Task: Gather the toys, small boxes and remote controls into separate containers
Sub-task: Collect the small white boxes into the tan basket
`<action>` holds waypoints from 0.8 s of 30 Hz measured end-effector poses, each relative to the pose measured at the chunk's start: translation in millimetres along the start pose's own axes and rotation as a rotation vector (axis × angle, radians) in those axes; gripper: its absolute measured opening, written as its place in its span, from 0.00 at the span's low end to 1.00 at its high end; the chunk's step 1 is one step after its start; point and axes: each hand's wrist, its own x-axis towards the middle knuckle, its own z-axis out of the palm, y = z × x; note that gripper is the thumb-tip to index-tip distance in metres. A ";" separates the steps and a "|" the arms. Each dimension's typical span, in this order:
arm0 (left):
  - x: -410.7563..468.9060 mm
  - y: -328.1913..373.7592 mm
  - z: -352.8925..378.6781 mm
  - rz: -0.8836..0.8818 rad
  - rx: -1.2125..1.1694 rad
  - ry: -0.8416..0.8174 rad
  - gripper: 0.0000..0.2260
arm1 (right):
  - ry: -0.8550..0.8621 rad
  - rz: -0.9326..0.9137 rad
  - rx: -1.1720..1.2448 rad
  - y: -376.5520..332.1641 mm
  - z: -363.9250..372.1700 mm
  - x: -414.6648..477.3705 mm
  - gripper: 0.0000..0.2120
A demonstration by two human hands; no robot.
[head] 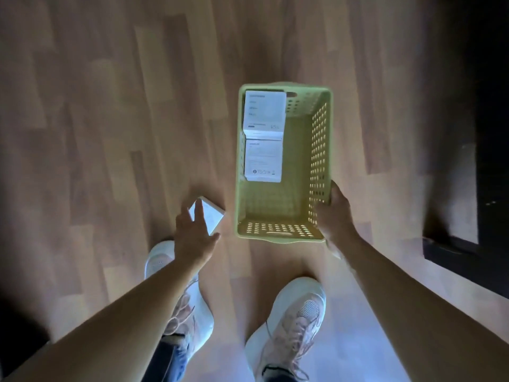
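Fingers of our left hand (194,232) clasp one small white box (213,216), just left of one pale green perforated basket (321,150). Fingers of our right hand (334,216) grip its near-right corner. Two printed white boxes (264,111) lie inside.

We count one basket (321,150), green, with holes in its walls. We count three boxes, all white: the far box (264,111) and the near box (264,159) inside the basket, and the third box (214,216) outside it. We count two hands, the left hand (194,235) and the right hand (334,216). We count two shoes, the left shoe (199,312) and the right shoe (294,312), both pale. We count one dark piece of furniture (451,260), at the right edge.
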 end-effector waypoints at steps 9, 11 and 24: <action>36.5 -21.6 32.0 0.157 0.187 0.214 0.36 | -0.007 -0.056 -0.024 33.8 18.1 28.5 0.25; 35.2 -14.6 7.9 0.155 0.052 0.397 0.37 | -0.011 -0.063 -0.041 33.3 20.8 29.3 0.26; 47.1 101.3 -47.5 0.992 0.541 0.505 0.26 | -0.032 -0.035 0.020 21.8 29.2 17.8 0.24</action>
